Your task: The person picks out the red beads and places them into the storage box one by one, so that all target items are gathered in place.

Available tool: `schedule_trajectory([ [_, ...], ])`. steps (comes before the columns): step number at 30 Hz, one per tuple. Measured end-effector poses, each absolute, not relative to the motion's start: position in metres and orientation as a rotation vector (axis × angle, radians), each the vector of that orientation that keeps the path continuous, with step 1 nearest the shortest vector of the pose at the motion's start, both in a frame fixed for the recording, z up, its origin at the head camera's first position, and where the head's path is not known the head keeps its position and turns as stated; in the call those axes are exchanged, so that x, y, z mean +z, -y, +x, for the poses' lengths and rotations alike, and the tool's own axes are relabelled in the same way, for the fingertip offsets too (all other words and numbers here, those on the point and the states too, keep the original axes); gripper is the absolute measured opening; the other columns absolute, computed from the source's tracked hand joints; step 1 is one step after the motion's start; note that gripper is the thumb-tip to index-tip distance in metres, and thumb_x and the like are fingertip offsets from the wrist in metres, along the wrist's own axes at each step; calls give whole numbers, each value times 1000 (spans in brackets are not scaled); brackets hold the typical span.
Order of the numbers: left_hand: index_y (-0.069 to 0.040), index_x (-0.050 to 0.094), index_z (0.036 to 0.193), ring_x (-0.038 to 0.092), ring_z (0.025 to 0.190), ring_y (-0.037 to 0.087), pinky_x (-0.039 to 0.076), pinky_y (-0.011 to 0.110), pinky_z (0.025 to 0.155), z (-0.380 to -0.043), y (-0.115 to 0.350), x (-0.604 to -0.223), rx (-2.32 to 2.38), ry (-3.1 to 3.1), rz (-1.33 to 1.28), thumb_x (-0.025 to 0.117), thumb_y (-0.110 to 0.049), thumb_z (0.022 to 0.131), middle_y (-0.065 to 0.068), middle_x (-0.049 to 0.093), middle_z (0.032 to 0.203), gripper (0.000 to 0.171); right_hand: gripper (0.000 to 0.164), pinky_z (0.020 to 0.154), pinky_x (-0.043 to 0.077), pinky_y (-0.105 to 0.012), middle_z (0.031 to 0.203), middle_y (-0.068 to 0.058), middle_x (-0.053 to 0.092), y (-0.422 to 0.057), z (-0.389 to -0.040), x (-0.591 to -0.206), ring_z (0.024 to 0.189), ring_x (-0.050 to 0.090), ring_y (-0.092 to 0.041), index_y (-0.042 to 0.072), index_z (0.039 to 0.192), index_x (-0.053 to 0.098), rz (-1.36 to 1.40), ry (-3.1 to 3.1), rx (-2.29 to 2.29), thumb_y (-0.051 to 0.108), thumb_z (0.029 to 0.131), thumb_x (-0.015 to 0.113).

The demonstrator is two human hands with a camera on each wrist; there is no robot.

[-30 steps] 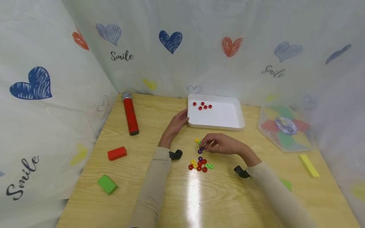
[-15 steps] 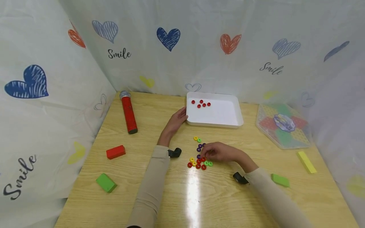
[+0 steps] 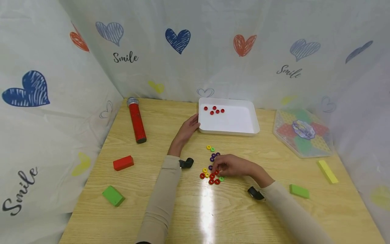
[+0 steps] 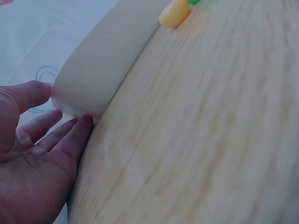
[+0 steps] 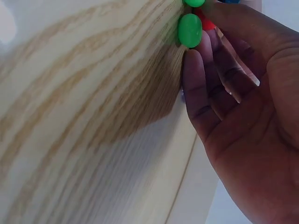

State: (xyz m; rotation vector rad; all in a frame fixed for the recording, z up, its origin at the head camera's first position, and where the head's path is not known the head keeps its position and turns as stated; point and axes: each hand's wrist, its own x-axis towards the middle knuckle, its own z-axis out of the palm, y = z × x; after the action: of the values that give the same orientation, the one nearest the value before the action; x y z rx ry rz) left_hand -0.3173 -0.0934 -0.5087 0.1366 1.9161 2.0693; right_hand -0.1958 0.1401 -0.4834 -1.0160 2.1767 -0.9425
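Note:
My left hand rests at the left side of a white tray. In the left wrist view the thumb touches the tray's rim and the fairly straight fingers reach its lower wall. Several red ring beads lie inside the tray. My right hand is over the loose beads, thumb and fingertips around a red bead, partly hidden by a green bead. About the fingertips lie more red beads, yellow beads and purple beads. A yellow bead and a green bead lie nearer the tray.
At the left are a red microphone-shaped object, a red block and a green block. On the right stand a clear hexagonal case, a yellow block and another green block. A printed curtain borders the table.
My right hand has moved from the purple beads down to the red and green ones, and some beads there have shifted slightly. The left hand stays at the tray.

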Motion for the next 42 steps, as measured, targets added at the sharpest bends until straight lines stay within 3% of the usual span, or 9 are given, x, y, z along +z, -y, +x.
schedule_trajectory([
  [11,-14,30,152,35,141,16,36,29,113,-321,99,-504,2082,-1934,153,51,-12,100,3,33,155,56,15,76,56,-28,104,3,63,-147,-221,-466,88,61,-13,14,104,69,-940,-2217,-1068,8,90,66],
  [17,-16,31,152,35,140,15,36,29,113,-322,101,-502,2075,-1949,124,51,-11,100,2,33,155,56,19,84,54,-31,108,-3,63,-159,-258,-447,97,60,-20,4,110,65,-878,-2206,-1166,5,91,63],
  [27,-15,33,151,36,140,16,36,29,112,-318,103,-503,2094,-1944,111,52,-11,100,3,35,154,55,28,85,52,-23,116,-23,58,-170,-330,-421,103,57,-26,-6,116,58,-701,-2248,-1237,6,92,64],
  [31,-16,35,150,37,140,16,36,30,112,-317,101,-503,2097,-1942,108,52,-11,100,2,36,154,54,28,92,48,-27,123,-24,56,-173,-353,-416,107,54,-24,-3,118,59,-600,-2307,-1199,8,92,64],
  [37,-15,34,150,37,140,18,37,30,112,-315,96,-505,2090,-1946,123,52,-10,99,4,36,154,54,34,106,40,-43,130,-14,56,-184,-380,-425,113,49,-24,3,125,59,-457,-2351,-1091,14,93,63],
  [42,-13,33,151,36,140,19,37,30,112,-312,92,-506,2091,-1918,141,51,-9,100,7,35,154,55,27,108,39,-48,127,-5,57,-195,-394,-433,117,47,-24,14,121,63,-406,-2383,-1012,18,94,62],
])
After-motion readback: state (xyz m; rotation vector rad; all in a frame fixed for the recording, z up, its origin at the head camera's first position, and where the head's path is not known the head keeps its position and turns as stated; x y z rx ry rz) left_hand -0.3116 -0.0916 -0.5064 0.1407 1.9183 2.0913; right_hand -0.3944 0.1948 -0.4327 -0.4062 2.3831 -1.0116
